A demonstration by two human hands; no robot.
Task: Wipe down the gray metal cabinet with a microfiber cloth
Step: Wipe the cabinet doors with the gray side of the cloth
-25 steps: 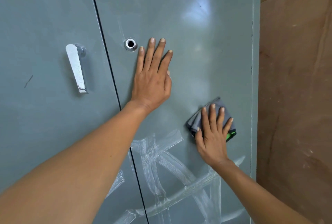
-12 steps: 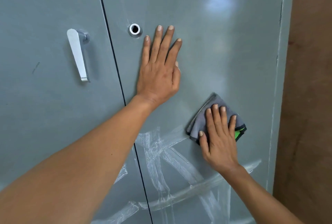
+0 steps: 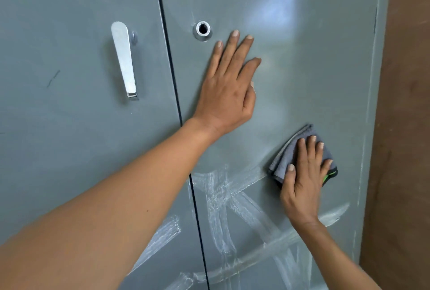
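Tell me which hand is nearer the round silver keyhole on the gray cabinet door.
Left. The left hand lies flat just right of and below the round silver keyhole, fingertips close beside it. The right hand presses the folded gray microfiber cloth far lower right.

Head view (close), facing cabinet [image 3: 302, 80]

The gray metal cabinet [image 3: 290, 85] fills the view, a dark seam dividing its two doors. The left hand [image 3: 229, 94] lies flat on the right-hand door, fingers straight and pointing to about one o'clock, just beside a small round silver lock hole [image 3: 203, 28]. At its four o'clock the right hand [image 3: 302, 182] presses a folded gray microfiber cloth [image 3: 287, 158] against the door. White streaky smears [image 3: 223, 199] cross the panel below, toward six o'clock. A flat silver lever handle [image 3: 124, 59] hangs on the left-hand door; a brown wooden panel [image 3: 404, 127] stands at three o'clock
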